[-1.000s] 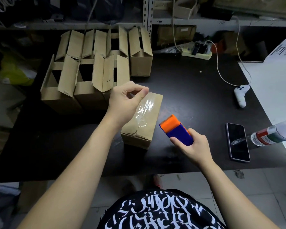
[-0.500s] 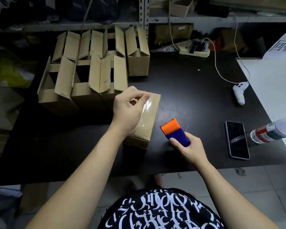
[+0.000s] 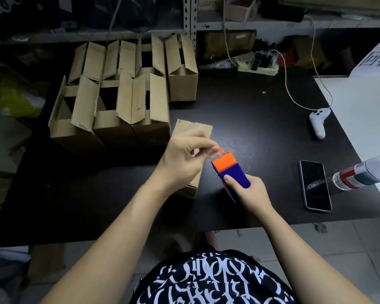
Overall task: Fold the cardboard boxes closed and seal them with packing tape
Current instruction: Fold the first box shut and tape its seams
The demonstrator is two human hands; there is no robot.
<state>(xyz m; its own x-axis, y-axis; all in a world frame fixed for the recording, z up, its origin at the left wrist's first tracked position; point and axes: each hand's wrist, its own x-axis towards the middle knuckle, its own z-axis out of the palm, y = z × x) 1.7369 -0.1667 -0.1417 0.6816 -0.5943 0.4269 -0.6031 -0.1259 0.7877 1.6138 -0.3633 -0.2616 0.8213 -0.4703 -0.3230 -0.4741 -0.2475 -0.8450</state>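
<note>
A closed cardboard box [image 3: 196,130] with clear tape along its top lies on the black table [image 3: 250,110], mostly hidden under my left hand. My right hand [image 3: 249,191] grips a blue and orange tape dispenser [image 3: 229,170] just right of the box. My left hand [image 3: 184,159] hovers over the box with its fingertips pinched at the dispenser's orange end, on what looks like the clear tape end. Several open boxes [image 3: 119,99] with raised flaps stand at the back left.
A phone [image 3: 315,185] lies face up to the right. A plastic bottle [image 3: 364,172] lies at the right edge. A white controller [image 3: 318,121] on a cable and a power strip [image 3: 259,66] sit at the back. Shelving runs behind the table.
My left hand has moved from the box's top right and down to the dispenser's orange end. My right hand has brought the dispenser closer to the box.
</note>
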